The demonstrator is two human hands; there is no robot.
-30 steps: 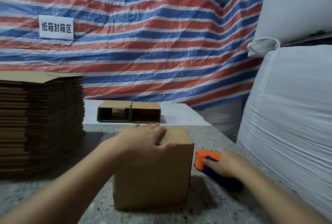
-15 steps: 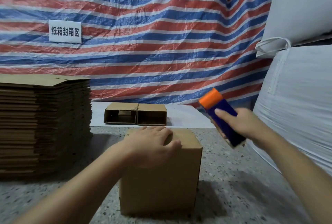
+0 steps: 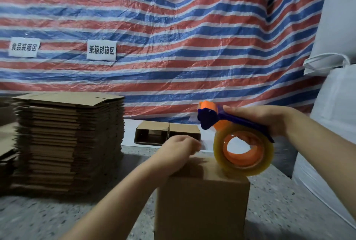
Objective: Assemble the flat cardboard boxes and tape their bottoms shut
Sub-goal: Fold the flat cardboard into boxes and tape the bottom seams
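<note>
Speckled floor [image 3: 279, 210]; left hand [image 3: 180, 148] fingertips blurred; box [image 3: 202, 201] bottom cropped.

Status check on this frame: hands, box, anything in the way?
Left hand on top of the box, fingers curled at its far edge. Right hand grips tape dispenser, roll touching box top. No tape strip visible yet. Nothing blocking.

The box [image 3: 202, 201] at lower centre is matt brown cardboard, like the stack of flat boxes [image 3: 67, 139] at left, whose edges look rough and ribbed. The tape dispenser [image 3: 221, 120] is smooth orange and blue plastic; its tape roll [image 3: 243, 151] is glossy, translucent yellowish film. The tabletop [image 3: 279, 210] is speckled stone. The striped tarp [image 3: 173, 37] behind is crinkled, shiny woven plastic.
</note>
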